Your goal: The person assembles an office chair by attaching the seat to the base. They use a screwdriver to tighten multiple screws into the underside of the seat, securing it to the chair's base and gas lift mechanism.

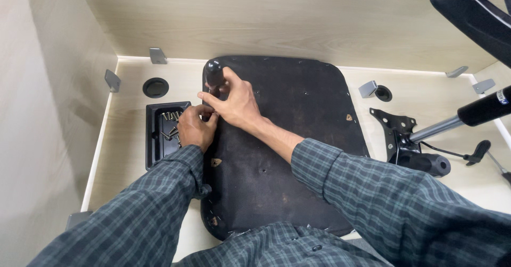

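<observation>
Pale wood desk (426, 104) – black seat base (298, 155) lying flat, black screw tray (154, 139) beside it, chair mechanism (410, 144) at right

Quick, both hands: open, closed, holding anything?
Left hand: closed, fingers pinched at the edge of the black upturned seat pad; what it holds cannot be told.
Right hand: closed on the black rounded armrest end.

We held a black armrest piece (214, 75) against the left edge of the upturned black seat pad (298, 155), which lay on the pale wooden desk (128, 176). Our right hand (234, 104) gripped the piece, while our left hand (194, 128) pinched at its lower end, just beside a black tray (153, 139) of screws (170, 124). A chair base mechanism (410, 139) lay to the right
</observation>
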